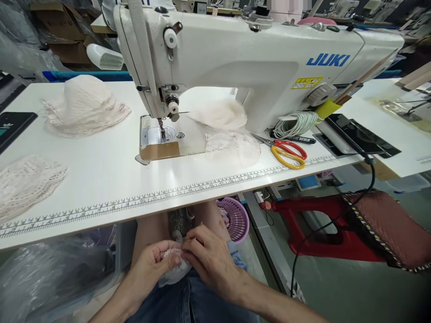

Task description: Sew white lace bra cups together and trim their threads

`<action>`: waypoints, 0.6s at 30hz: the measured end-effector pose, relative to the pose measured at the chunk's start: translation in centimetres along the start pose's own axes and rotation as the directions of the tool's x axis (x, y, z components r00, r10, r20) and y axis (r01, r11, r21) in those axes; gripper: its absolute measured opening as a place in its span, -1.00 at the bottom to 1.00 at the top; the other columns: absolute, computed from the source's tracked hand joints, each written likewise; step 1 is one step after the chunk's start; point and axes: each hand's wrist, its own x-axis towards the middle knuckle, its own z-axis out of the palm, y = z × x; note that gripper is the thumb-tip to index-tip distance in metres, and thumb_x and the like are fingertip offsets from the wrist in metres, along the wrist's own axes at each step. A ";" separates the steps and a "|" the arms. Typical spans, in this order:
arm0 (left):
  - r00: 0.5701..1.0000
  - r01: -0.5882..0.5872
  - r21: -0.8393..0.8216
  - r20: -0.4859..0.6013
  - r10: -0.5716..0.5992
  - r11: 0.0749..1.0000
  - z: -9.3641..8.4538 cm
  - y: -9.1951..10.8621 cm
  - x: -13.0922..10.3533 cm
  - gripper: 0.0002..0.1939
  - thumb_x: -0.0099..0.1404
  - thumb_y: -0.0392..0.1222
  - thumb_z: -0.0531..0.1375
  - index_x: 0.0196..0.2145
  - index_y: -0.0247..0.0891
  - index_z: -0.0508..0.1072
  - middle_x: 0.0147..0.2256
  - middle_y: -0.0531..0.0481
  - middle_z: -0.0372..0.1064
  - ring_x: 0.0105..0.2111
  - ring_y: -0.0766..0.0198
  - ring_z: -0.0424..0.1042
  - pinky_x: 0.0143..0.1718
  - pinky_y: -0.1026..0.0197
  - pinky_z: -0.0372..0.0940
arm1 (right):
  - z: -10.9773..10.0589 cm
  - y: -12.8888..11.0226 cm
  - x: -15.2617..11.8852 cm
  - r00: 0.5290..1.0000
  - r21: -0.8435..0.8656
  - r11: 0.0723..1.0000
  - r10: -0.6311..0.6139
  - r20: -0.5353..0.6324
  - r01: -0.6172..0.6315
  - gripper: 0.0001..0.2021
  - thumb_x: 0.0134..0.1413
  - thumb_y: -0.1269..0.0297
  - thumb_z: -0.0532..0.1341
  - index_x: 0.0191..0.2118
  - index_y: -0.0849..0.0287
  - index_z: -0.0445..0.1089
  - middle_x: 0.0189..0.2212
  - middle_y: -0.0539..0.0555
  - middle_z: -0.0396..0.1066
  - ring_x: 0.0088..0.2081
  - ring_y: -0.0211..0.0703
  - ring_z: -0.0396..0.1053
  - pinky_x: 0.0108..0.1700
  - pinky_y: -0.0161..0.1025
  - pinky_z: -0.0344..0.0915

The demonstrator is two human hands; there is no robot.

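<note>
Purple basket: I see pale bits.
Grey tub: crinkly clear plastic.
Sewing machine: says JUKI.
Left hand: pinching white cloth.
Right hand: pinching it too.

We are finding open room on the desk between the lacy cloths and the presser foot; the front edge is standing ahead of our left hand, and rightward, pale fabric and scissors are blocking our way.
</note>
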 end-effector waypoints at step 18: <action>0.990 0.135 -0.016 0.031 -0.135 0.991 2.1 1.2 1.6 -0.63 0.00 0.06 0.35 -0.47 -0.35 0.49 -0.60 0.07 0.33 -0.59 0.39 0.20 -0.55 0.38 0.05 | -2.7 4.6 -1.3 0.993 0.281 0.959 -0.074 0.093 0.045 -0.85 0.09 0.50 -0.05 -0.38 0.16 0.19 -0.48 0.01 0.26 -0.40 -0.24 0.25 -0.35 -0.33 0.20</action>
